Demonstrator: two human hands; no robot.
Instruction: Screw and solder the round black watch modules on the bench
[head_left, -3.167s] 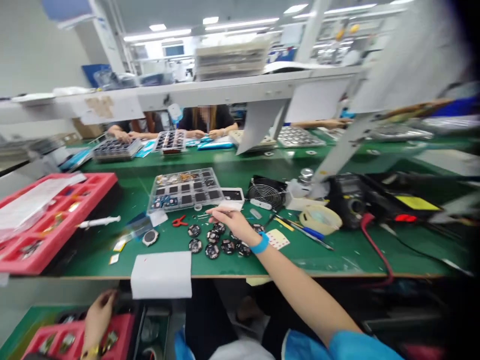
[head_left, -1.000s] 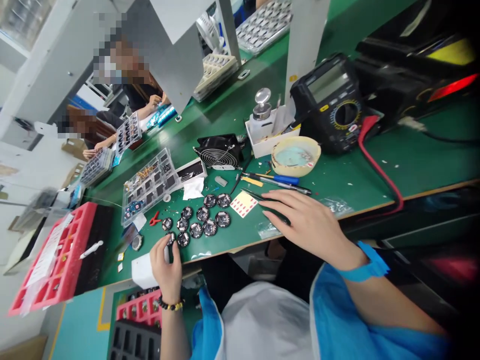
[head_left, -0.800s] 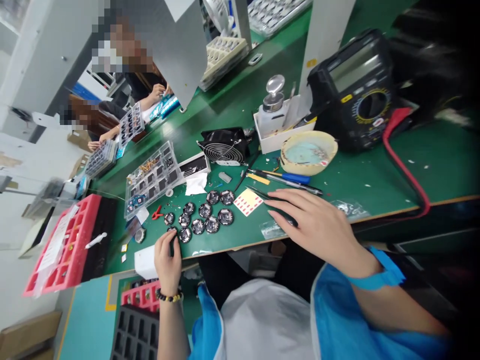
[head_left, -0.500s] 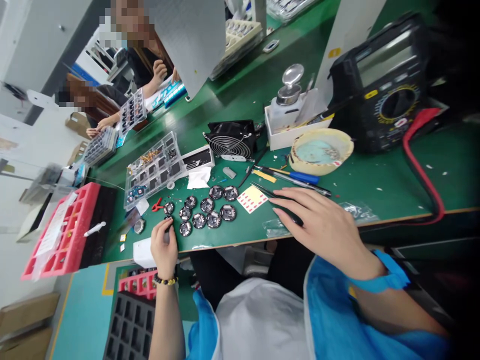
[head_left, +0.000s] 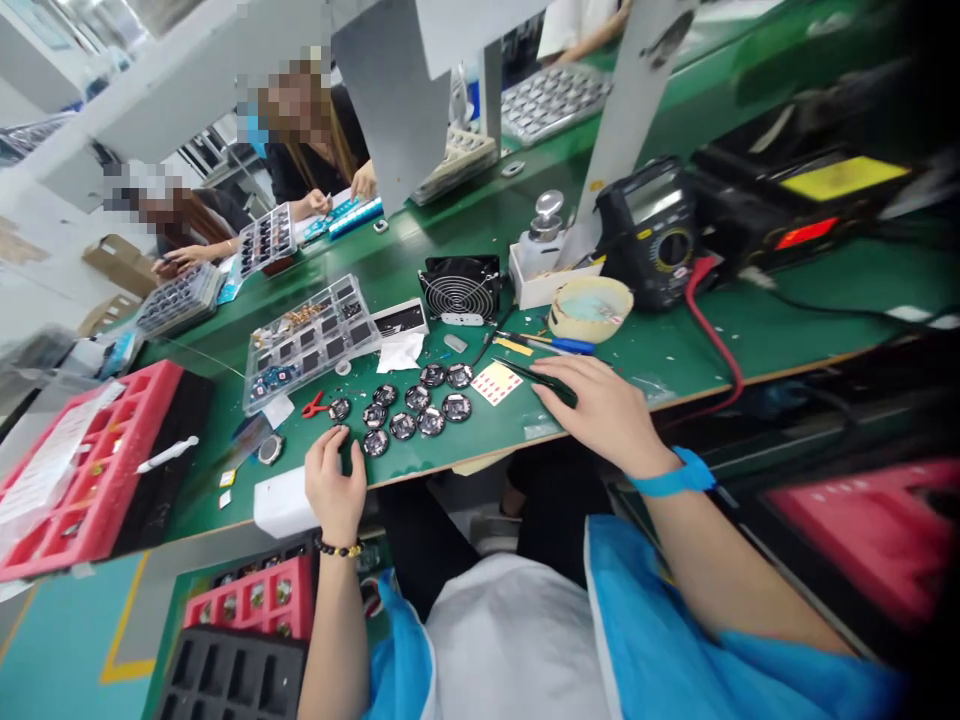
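Observation:
My left hand (head_left: 337, 482) rests at the table's front edge with its fingers curled in. A dark spot shows between thumb and fingers; what it is I cannot make out. Several round black modules (head_left: 403, 426) with small electronic parts lie just right of it, and one more (head_left: 339, 408) beyond its fingertips. In my right hand (head_left: 604, 410) is a pair of black tweezers (head_left: 553, 386), pointing left. The tips are over a small pale sheet (head_left: 496, 384) with rows of red stickers.
Behind the modules stand a clear compartment box (head_left: 311, 340), a small black fan (head_left: 460, 288) and a cream bowl (head_left: 591, 308). A multimeter (head_left: 652, 235) with a red lead is at the right. Pink foam trays (head_left: 161, 395) lie at the left. Two co-workers sit across the bench.
The view has shifted and shows more of the bench at the right. The tweezers stay in my right hand near the sticker sheet. My left hand stays by the modules.

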